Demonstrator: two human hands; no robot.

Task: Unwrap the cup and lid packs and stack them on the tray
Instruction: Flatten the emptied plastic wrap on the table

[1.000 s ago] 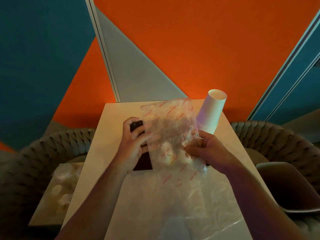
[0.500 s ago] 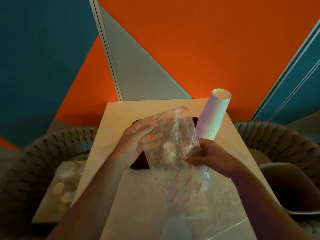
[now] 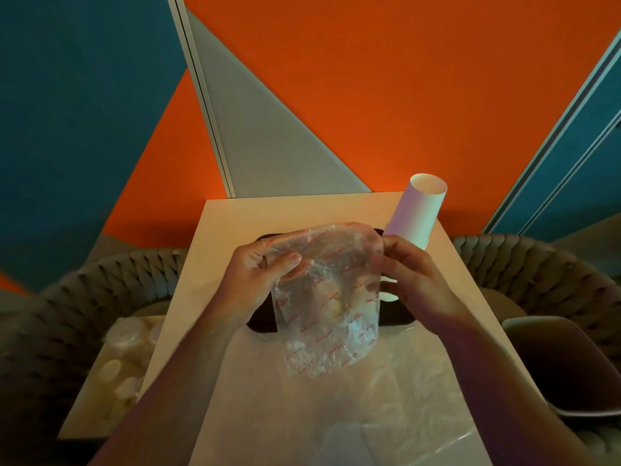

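Both hands hold a clear plastic wrapper (image 3: 327, 304) with red print above the table. My left hand (image 3: 258, 280) pinches its upper left edge and my right hand (image 3: 413, 277) grips its upper right edge. The wrapper hangs crumpled, and its contents are blurred and cannot be told. Behind it lies a dark tray (image 3: 260, 322), mostly hidden. A tall stack of white paper cups (image 3: 416, 210) stands upside down at the tray's far right.
The beige table (image 3: 235, 223) carries a large sheet of clear plastic (image 3: 353, 398) near me. A lower surface at left holds packs of clear lids (image 3: 124, 358). Woven chairs (image 3: 537, 267) flank the table, and a dark bin (image 3: 564, 364) sits at right.
The wrapper has swung from upright to hanging downward. Both hands rose to its top edge, my right hand shifting up toward the cup stack.
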